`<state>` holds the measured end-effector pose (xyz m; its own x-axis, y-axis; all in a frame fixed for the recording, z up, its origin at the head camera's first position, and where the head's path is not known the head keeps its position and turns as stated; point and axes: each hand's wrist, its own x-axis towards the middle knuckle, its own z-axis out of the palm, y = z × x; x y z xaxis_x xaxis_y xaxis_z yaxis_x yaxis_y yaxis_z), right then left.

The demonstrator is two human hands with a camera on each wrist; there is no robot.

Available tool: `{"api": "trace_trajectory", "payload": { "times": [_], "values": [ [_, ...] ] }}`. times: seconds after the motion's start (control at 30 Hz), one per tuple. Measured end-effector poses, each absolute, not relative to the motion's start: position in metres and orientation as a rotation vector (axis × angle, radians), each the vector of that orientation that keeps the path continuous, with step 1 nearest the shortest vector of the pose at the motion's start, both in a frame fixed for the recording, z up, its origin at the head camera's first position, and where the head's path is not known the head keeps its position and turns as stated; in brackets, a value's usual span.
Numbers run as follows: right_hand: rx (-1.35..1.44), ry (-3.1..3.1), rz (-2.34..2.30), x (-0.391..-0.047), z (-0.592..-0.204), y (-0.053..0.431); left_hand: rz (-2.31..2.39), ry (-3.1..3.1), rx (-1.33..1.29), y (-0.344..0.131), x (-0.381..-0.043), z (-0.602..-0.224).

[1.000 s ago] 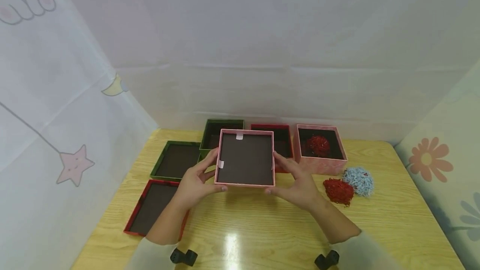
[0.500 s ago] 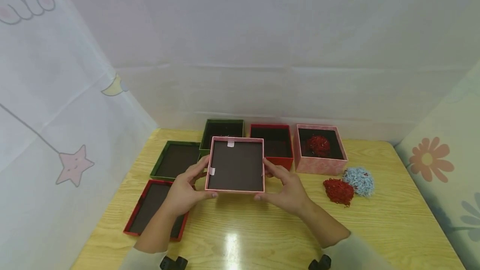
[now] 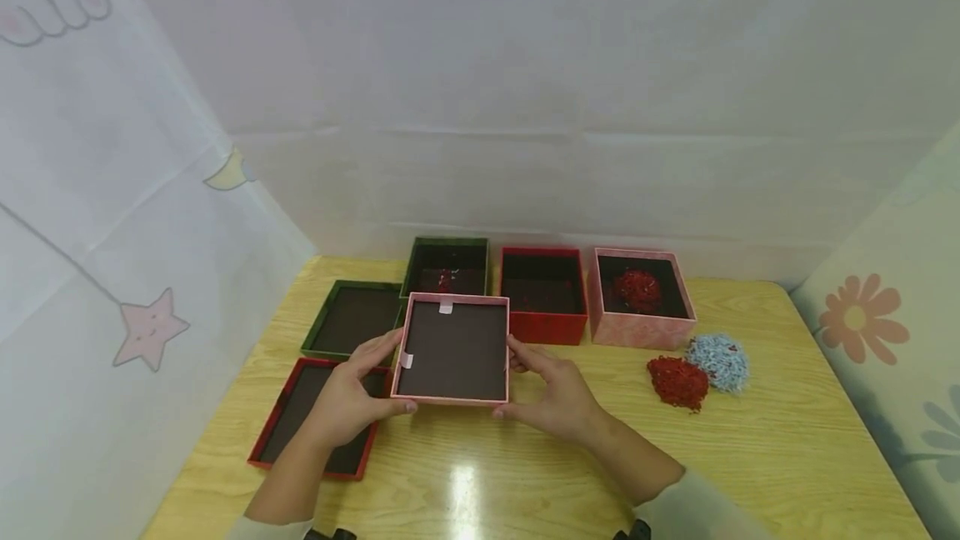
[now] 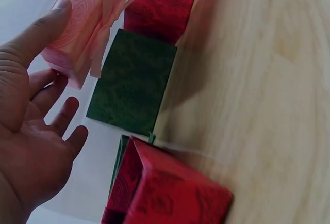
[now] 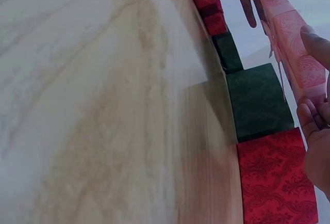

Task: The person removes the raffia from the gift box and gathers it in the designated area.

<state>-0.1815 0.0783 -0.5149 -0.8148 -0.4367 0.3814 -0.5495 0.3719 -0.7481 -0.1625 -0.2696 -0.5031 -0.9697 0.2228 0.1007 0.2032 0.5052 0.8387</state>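
A pink box lid [image 3: 453, 352] is held over the table, its dark inside facing the head camera. Its left side is gripped by my left hand [image 3: 347, 402], thumb on the near edge and fingers along the side. My right hand [image 3: 558, 400] grips the right side the same way. In the left wrist view a pale pink ribbon [image 4: 107, 25] hangs from the underside of the lid. Behind the lid stand an open green box [image 3: 450, 245], an open red box [image 3: 543, 329] and an open pink box [image 3: 641, 329] with red shredded paper [image 3: 637, 290] inside.
To the left lie a green lid [image 3: 356, 319] and, nearer, a red lid [image 3: 288, 415], partly behind my left arm. A red shredded-paper pile [image 3: 677, 383] and a light blue pile [image 3: 718, 362] sit on the wooden table [image 3: 780, 440] at right. White cloth [image 3: 480, 107] hangs behind.
Both hands have carried the pink lid left and toward the person. More of the red box and of the green box's inside, with a few red and white shreds, now shows.
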Motion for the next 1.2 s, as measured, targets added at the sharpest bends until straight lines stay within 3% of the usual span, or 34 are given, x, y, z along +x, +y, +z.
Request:
{"api": "trace_trajectory", "payload": {
  "times": [1.2],
  "values": [
    [0.881,-2.925,1.461,-0.182,-0.539,0.065,1.135,2.732,0.244,-0.279,-0.157,-0.530]
  ]
}}
